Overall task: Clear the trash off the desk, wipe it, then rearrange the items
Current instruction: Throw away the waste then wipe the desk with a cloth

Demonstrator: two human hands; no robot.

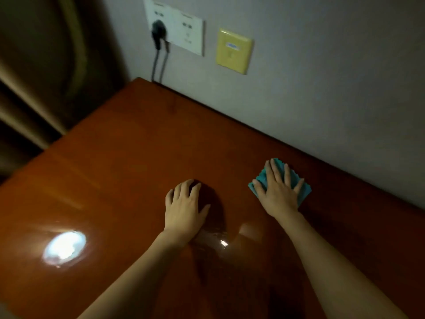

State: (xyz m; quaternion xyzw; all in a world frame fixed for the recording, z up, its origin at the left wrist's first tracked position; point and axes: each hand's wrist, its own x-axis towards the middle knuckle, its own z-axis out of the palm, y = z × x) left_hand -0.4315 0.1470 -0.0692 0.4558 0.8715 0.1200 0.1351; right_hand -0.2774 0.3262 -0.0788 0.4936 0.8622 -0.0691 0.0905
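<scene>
My right hand [279,192] lies flat on a teal cleaning cloth [301,192], pressing it onto the glossy reddish-brown wooden worktop [128,157]. My fingers [276,172] there are straight and spread wide, pointing toward the wall; the cloth shows past them at the fingertips, at the thumb side and along the little-finger side, where its zigzag edge sticks out. The cloth sits near the back edge of the worktop, close to the grey wall [322,77] but not touching it.

My left hand [184,208] rests palm down on the bare wood just beside the right one, apart from the cloth. Its fingers are relaxed and slightly bent, holding nothing. A dark shadow spreads beside it, between my two hands.

A bright oval reflection of a lamp [64,248] glares on the worktop well to the left of my left forearm, and a small glint [223,244] shows between my wrists.

On the wall above the far corner of the worktop is a white socket plate [181,31] with a black plug [158,31] in it; its cables [158,65] hang down behind the worktop's back edge. Just to the right of that plate is a yellow wall plate [233,50]. At the far left the view is dark and blurred, with what looks like a brown curtain [34,77].
</scene>
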